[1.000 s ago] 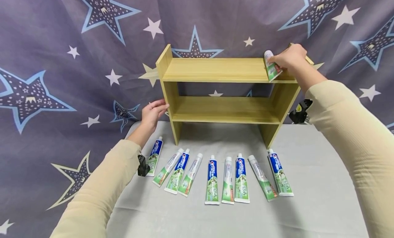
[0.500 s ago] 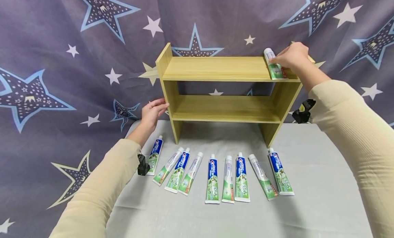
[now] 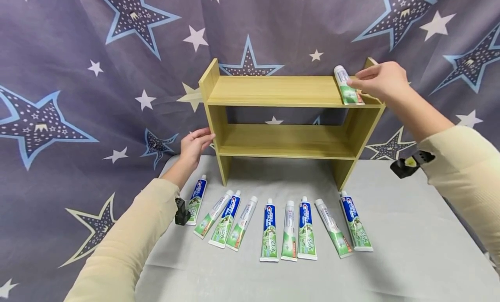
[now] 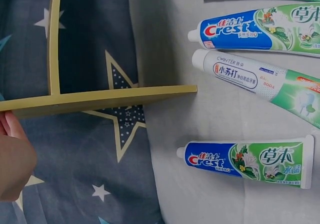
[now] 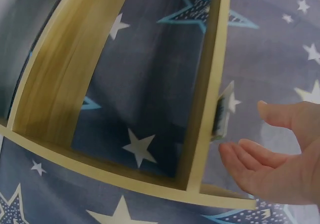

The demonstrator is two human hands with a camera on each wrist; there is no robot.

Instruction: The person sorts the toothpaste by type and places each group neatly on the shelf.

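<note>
On the top board of the wooden two-tier rack (image 3: 273, 91), at its right end, lies a white-and-green toothpaste tube (image 3: 345, 87), cap toward the back. Beside it hovers my right hand (image 3: 384, 80), fingers extended. In the right wrist view, a gap separates thumb and fingers, and the tube's crimped end (image 5: 224, 114) shows past the board edge, apart from the hand. My left hand (image 3: 193, 146) rests its fingers against the outside of the rack's left panel. Its fingers (image 4: 14, 126) are partly cut off in the left wrist view.
Several toothpaste tubes lie in a row on the grey tabletop (image 3: 250, 280) before the rack, among them a blue-and-green Crest tube (image 3: 269, 232) and a white-and-green one (image 3: 289, 232). A star-patterned curtain (image 3: 250, 20) hangs close behind the rack.
The right hand has let go of the toothpaste tube and drawn off to the right. The tube went from slanted to lying nearly straight on the top board. The left hand stays put.
</note>
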